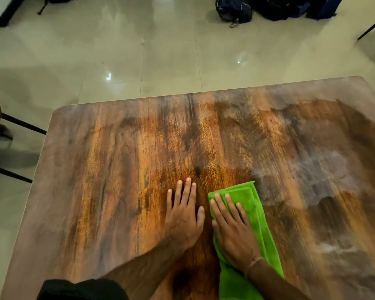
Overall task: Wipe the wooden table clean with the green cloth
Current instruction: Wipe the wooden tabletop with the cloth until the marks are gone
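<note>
In the head view, the left hand (183,215) lay flat on the wooden tabletop (117,169) in the lower middle of the frame. Its fingers (187,191) were straight and slightly spread, palm down on the bare wood, holding nothing.

Just to its right, apart from it by a narrow strip of wood, the right hand (232,232) pressed down on the green cloth (256,206). That hand's fingers (220,204) were also straight and lay flat on the fabric, not curled round it. A thin thread band (254,262) circled the right wrist.

The cloth was bright green, soft and napped like microfibre, folded into a long strip that ran from the middle of the frame down to the bottom edge.

The tabletop had rounded corners and a streaked orange-brown grain. Pale, hazy smears covered its right side and far edge, while the wood near the hands looked darker and glossier.

A black sleeve (82,289) showed at the bottom left. Beyond the tabletop lay a shiny tiled floor (139,50), with dark bags (234,9) at the upper right and black chair legs (20,124) at the left edge.
</note>
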